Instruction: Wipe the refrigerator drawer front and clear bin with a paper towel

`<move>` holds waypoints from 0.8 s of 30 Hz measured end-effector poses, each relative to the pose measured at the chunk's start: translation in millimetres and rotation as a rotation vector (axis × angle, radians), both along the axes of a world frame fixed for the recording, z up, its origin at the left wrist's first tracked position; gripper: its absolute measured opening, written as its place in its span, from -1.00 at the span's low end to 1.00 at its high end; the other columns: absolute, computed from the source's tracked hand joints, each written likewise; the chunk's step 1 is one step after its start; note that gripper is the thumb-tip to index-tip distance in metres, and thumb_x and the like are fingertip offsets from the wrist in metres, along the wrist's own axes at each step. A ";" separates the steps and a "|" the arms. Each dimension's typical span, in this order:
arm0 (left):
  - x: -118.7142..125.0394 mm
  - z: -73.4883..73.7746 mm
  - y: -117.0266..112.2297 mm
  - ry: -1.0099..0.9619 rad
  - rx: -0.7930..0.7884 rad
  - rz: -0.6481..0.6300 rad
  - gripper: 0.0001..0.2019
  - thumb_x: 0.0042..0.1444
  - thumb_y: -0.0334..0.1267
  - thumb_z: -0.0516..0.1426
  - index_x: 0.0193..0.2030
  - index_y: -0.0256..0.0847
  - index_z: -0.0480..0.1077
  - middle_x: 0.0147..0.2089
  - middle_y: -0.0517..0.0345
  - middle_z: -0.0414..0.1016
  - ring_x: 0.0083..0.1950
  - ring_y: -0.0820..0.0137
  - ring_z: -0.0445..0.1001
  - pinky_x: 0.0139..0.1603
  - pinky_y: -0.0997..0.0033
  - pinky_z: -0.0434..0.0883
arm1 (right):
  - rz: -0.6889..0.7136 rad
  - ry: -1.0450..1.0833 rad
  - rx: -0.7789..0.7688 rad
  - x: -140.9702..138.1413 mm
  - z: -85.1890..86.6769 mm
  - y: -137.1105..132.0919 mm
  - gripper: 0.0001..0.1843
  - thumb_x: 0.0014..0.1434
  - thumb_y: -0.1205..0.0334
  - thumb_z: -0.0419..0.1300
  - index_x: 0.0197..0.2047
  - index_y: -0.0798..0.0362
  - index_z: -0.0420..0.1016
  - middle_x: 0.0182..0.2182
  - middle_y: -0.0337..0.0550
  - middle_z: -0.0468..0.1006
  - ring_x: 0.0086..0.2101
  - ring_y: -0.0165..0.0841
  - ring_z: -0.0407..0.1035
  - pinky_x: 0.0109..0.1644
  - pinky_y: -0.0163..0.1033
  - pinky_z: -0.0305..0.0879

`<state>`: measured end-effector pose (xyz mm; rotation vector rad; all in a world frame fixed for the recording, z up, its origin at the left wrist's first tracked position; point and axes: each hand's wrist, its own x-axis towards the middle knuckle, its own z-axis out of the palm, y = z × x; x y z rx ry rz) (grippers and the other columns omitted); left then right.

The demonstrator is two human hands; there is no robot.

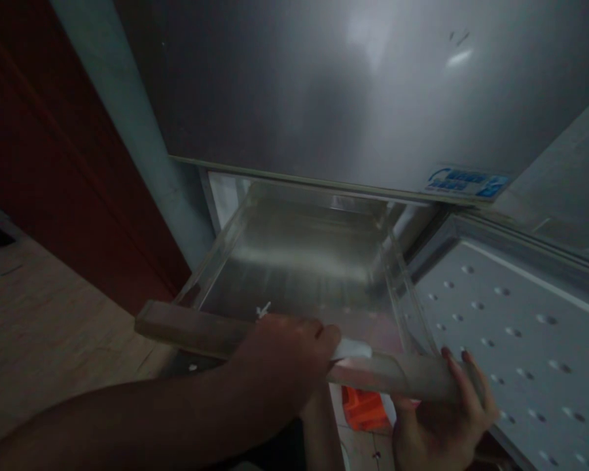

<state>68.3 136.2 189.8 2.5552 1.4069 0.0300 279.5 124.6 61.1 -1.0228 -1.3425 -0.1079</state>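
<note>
A clear plastic drawer [294, 261] is pulled out from the bottom of a grey refrigerator [353, 91]. My left hand [285, 360] rests on the drawer's front rim, fingers closed around a small white cloth or paper [351, 350]. My right hand [442, 412] grips the right end of the drawer's front rim [186, 327] from below, fingers curled over the edge. The drawer looks bare inside, save for a small white mark near the front.
The open lower refrigerator door [510, 327], white inside with rows of dimples, stands at the right. A dark red door or panel [53, 150] is at the left, above a wooden floor [39, 327]. Something orange [363, 409] lies below the drawer.
</note>
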 end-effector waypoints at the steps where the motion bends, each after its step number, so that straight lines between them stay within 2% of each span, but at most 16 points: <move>1: 11.4 -1.9 0.7 -0.015 0.041 -0.024 -0.88 0.24 -0.41 0.09 -0.15 -0.21 0.44 -0.25 0.03 0.62 -0.29 0.22 0.59 -0.41 0.34 0.36 | 0.002 0.004 0.001 -0.4 0.2 -0.1 -0.22 0.09 -0.02 0.42 0.33 -0.12 0.31 0.31 0.07 0.22 0.28 -0.02 0.20 0.36 0.37 0.07; 4: 43.9 -8.6 4.4 -0.116 0.149 -0.111 -0.91 0.29 -0.34 0.07 -0.17 -0.22 0.41 -0.28 -0.01 0.60 -0.33 0.24 0.58 -0.48 0.35 0.35 | 0.017 0.043 -0.029 -1.3 -1.8 -0.9 -0.23 0.09 -0.03 0.41 0.31 -0.08 0.32 0.31 0.10 0.20 0.27 0.02 0.22 0.31 0.41 0.12; 7: 68.4 -11.8 7.5 -0.114 0.164 -0.170 -0.86 0.30 -0.26 0.08 -0.15 -0.27 0.41 -0.31 -0.08 0.59 -0.36 0.22 0.59 -0.54 0.33 0.34 | 0.030 0.094 -0.052 -1.3 -5.6 -2.2 -0.28 0.10 -0.02 0.40 0.29 -0.07 0.34 0.32 0.12 0.18 0.24 0.02 0.27 0.24 0.38 0.24; 11: 72.6 -14.7 6.3 -0.097 0.284 -0.153 -0.91 0.30 -0.33 0.08 -0.22 -0.27 0.38 -0.33 0.01 0.59 -0.38 0.24 0.59 -0.52 0.33 0.40 | 0.017 0.078 -0.049 -1.4 -4.1 -3.1 -0.30 0.10 -0.03 0.40 0.26 -0.06 0.35 0.30 0.10 0.21 0.23 0.00 0.27 0.23 0.33 0.26; 14: 53.5 -17.5 3.4 -0.132 0.344 -0.160 -0.95 0.27 -0.39 0.09 -0.23 -0.23 0.36 -0.35 0.09 0.57 -0.43 0.28 0.56 -0.55 0.36 0.35 | -0.037 0.017 -0.044 -1.9 2.4 -2.8 -0.35 0.15 -0.06 0.36 0.25 -0.05 0.38 0.27 0.10 0.24 0.26 0.01 0.23 0.28 0.34 0.19; 19: -4.8 -13.4 -3.4 -0.059 0.185 -0.034 -0.88 0.13 -0.46 0.15 -0.22 -0.18 0.41 -0.33 0.15 0.61 -0.35 0.26 0.59 -0.44 0.37 0.36 | -0.050 -0.057 -0.012 -1.1 8.1 -2.2 -0.31 0.14 -0.11 0.34 0.27 -0.07 0.36 0.24 0.10 0.29 0.26 0.03 0.22 0.28 0.35 0.18; 21: -32.8 -11.3 -6.0 -0.046 0.129 0.026 -0.79 0.10 -0.50 0.14 -0.15 -0.16 0.44 -0.20 0.14 0.65 -0.24 0.25 0.61 -0.34 0.38 0.37 | -0.041 -0.052 -0.015 -0.5 7.7 -2.1 -0.31 0.14 -0.11 0.34 0.28 -0.08 0.36 0.25 0.10 0.27 0.25 0.03 0.24 0.26 0.33 0.22; 24: -73.5 -8.4 -8.2 -0.012 0.033 0.098 -0.76 0.17 -0.51 0.06 -0.18 -0.13 0.49 -0.24 0.19 0.66 -0.27 0.30 0.60 -0.35 0.44 0.30 | -0.045 -0.051 -0.012 0.7 6.5 -1.9 -0.31 0.14 -0.09 0.35 0.28 -0.09 0.36 0.26 0.10 0.26 0.24 0.02 0.25 0.25 0.32 0.23</move>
